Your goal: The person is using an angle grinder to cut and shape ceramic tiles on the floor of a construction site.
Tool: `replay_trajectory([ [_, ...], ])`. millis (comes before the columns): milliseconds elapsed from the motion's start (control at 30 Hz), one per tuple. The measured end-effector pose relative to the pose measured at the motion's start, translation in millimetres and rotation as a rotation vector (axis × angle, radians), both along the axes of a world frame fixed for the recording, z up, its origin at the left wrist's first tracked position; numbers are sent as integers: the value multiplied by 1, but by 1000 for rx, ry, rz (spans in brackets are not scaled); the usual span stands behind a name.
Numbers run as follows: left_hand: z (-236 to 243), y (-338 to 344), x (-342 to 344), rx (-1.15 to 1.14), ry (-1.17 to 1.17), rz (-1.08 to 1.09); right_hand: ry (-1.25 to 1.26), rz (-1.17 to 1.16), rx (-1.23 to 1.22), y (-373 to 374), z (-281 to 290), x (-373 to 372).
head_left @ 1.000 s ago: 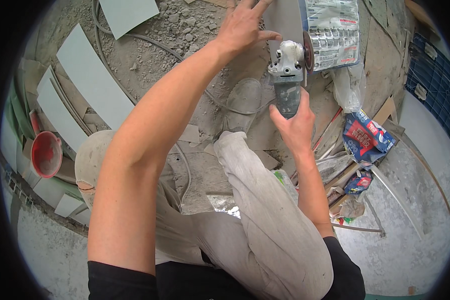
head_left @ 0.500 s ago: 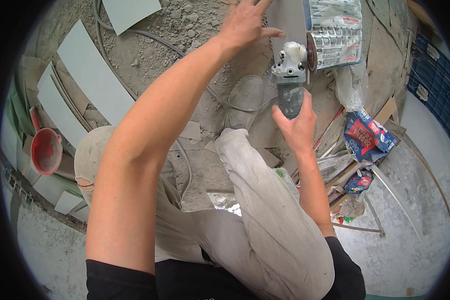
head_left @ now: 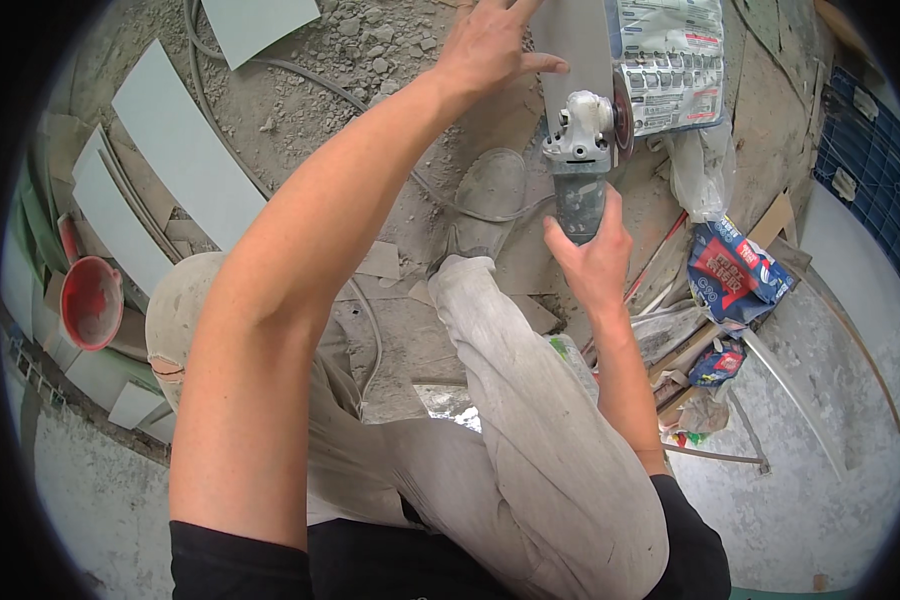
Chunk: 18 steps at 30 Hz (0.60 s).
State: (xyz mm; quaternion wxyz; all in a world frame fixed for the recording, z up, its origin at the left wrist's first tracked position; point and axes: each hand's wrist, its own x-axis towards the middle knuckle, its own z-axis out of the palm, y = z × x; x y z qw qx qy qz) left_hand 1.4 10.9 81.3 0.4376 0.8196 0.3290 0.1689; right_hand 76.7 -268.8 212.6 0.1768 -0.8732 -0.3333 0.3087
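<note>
My right hand (head_left: 594, 250) is wrapped round the dark body of an angle grinder (head_left: 580, 180), thumb on its left side. The grinder's pale, dust-coated head lies over a grey tile strip (head_left: 577, 55). Its reddish-brown disc (head_left: 623, 115) stands on edge along the strip's right side, next to a printed bag (head_left: 672, 85). At the top, my left hand (head_left: 485, 45) rests on the strip's left edge with thumb and index finger spread apart. Its other fingertips run out of view.
Pale tile pieces (head_left: 185, 150) lie at the left, near a red scoop (head_left: 92, 302). A grey cable (head_left: 320, 82) crosses the rubble. My shoe (head_left: 490, 190) is below the grinder. Right of it lie a torn blue bag (head_left: 735, 275) and a blue plastic pallet (head_left: 870, 170).
The grinder has shifted slightly toward me along the strip's right edge, still in my right hand. My left hand has stayed in nearly the same place.
</note>
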Motion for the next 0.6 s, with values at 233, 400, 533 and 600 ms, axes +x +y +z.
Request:
replay_trajectory([
  [233, -20, -2, -5, 99, -112, 35, 17, 5, 19, 0, -2, -6],
  [400, -11, 2, 0, -17, -29, -1, 6, -7, -9, -7, -2, -2],
  [533, -2, 1, 2, 3, 5, -8, 10, -21, -8, -11, -1, -1],
  [600, -5, 1, 1, 9, -15, 3, 10, -19, -10, -12, -2, -2],
])
